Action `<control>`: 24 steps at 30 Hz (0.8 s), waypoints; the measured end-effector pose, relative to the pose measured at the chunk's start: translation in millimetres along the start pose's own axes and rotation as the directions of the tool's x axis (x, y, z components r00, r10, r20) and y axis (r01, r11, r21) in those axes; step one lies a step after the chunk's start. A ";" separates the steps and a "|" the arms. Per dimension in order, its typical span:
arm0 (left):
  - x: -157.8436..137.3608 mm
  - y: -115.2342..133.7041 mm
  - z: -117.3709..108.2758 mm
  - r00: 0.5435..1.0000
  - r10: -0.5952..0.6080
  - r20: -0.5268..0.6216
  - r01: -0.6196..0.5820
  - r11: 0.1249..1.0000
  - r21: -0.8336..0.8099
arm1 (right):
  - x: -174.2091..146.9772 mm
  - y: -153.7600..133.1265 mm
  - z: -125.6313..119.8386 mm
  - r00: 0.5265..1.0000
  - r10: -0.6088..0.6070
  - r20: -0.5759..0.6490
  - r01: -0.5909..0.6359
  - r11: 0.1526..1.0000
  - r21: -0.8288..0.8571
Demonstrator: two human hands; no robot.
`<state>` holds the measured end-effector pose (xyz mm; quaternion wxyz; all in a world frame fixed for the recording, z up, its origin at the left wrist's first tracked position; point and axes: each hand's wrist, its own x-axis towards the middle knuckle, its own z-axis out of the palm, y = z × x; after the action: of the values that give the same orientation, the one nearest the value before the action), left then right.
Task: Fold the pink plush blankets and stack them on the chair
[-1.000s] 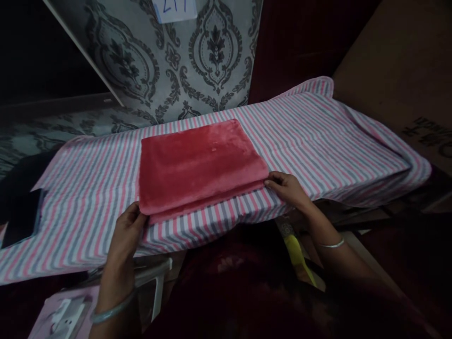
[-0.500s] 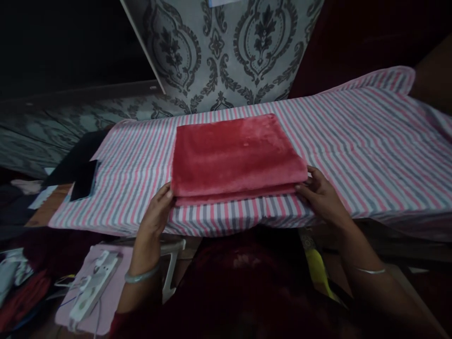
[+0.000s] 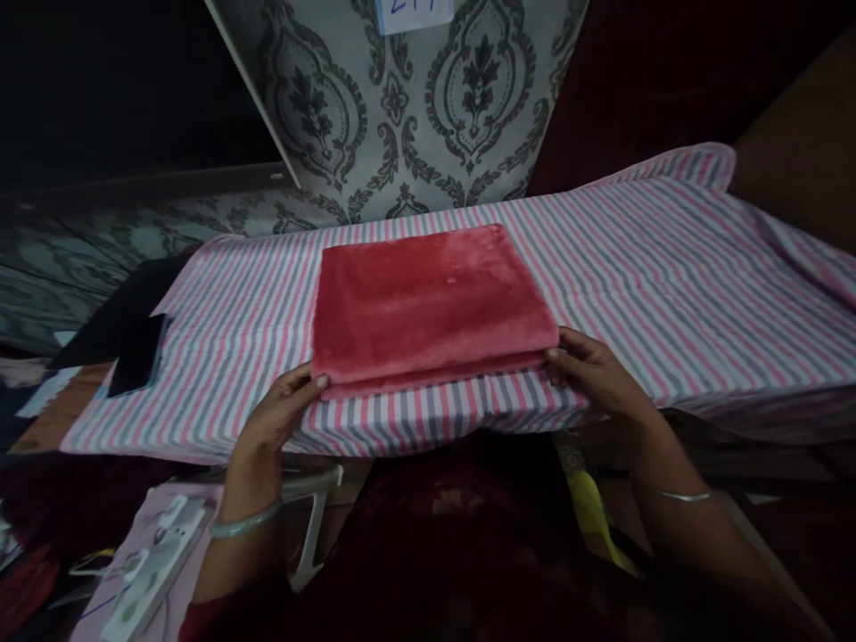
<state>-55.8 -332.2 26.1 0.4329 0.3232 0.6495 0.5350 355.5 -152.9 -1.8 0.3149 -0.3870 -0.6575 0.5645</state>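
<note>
A folded red plush cloth [image 3: 428, 303] lies flat on a table covered by a striped pink, grey and white cloth [image 3: 642, 285]. Its near edge shows two layers, one a little above the other. My left hand [image 3: 284, 406] pinches the near left corner, thumb on top at the lower layer. At the near right corner, my right hand [image 3: 592, 370] grips the edge between thumb and fingers. Some fingertips of both hands are hidden behind the plush fabric.
A dark phone [image 3: 139, 357] lies at the table's left end. Below left, a white power strip [image 3: 157, 571] with plugs rests on a pink surface. A white chair arm [image 3: 314, 508] is under the table edge. Patterned wallpaper [image 3: 401, 116] and a dark screen [image 3: 120, 89] stand behind.
The view has shifted, so the table scene sits slightly left and lower, and more of the wall paper note shows. My left thumb has moved onto the lower layer; both hands stay at the corners.
</note>
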 end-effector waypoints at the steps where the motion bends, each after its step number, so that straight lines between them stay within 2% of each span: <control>1: 1.2 0.3 -1.4 1.000 0.001 0.005 -0.001 1.000 0.018 | 1.5 -0.8 -1.6 1.000 0.009 0.021 -0.009 1.000 -0.005; 4: 3.3 0.7 -5.2 1.000 0.011 0.011 -0.012 0.999 0.048 | 4.9 -1.0 -4.0 0.997 0.058 0.045 -0.057 0.998 -0.012; 7: 5.3 0.0 -8.9 1.000 0.013 0.027 -0.014 1.000 0.022 | 7.5 0.5 -1.0 0.996 0.078 -0.050 -0.080 0.996 -0.030; 10: 9.0 -1.7 -11.4 0.999 0.013 0.045 -0.013 1.000 0.000 | 10.1 2.2 3.5 0.979 -0.059 -0.196 0.035 0.992 -0.122; 13: 12.5 -3.8 -11.2 1.000 0.004 0.024 -0.005 1.000 0.021 | 11.6 6.6 3.5 0.899 -0.266 -0.348 0.169 0.943 -0.287; 15: 13.0 -4.9 -9.7 1.000 -0.005 -0.002 0.005 0.999 0.037 | 11.8 12.3 1.2 0.849 -0.331 -0.411 0.186 0.917 -0.354; 16: 12.5 -5.2 -9.0 1.000 -0.006 -0.015 0.006 0.999 0.044 | 11.6 15.7 0.1 0.840 -0.340 -0.422 0.184 0.911 -0.369; 20: 6.6 -4.0 -8.7 0.999 0.009 -0.039 -0.005 0.996 0.093 | 9.2 26.7 -3.0 0.874 -0.315 -0.370 0.170 0.912 -0.374; 24: 2.5 -0.8 -10.6 1.000 -0.022 0.002 0.021 0.995 0.101 | 7.0 24.6 -6.1 0.919 -0.264 -0.293 0.165 0.932 -0.322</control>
<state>-66.5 -334.6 25.4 0.4227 0.3384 0.6786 0.4964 360.9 -142.2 -25.1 0.4212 -0.4433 -0.7097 0.3499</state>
